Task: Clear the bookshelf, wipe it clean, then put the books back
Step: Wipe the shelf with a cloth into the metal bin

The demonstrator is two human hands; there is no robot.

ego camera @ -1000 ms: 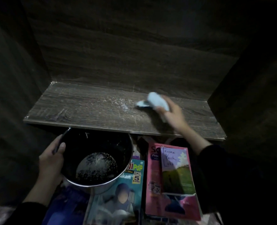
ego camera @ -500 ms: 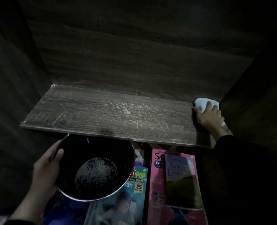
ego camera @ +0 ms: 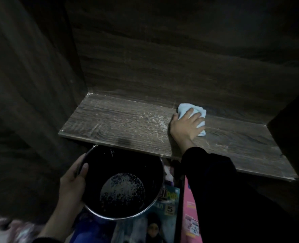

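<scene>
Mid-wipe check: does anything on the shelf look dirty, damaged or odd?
Yes. White powdery residue streaks the shelf board just left of the light blue cloth under the right hand, so that stretch looks unwiped. A dark smudge sits near the front edge. White specks dot the bottom of the black pot in the left hand.

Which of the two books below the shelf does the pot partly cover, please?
The blue-green book with the "5" label: the black pot hides its upper left part. The pink book to its right lies clear of it.
</scene>
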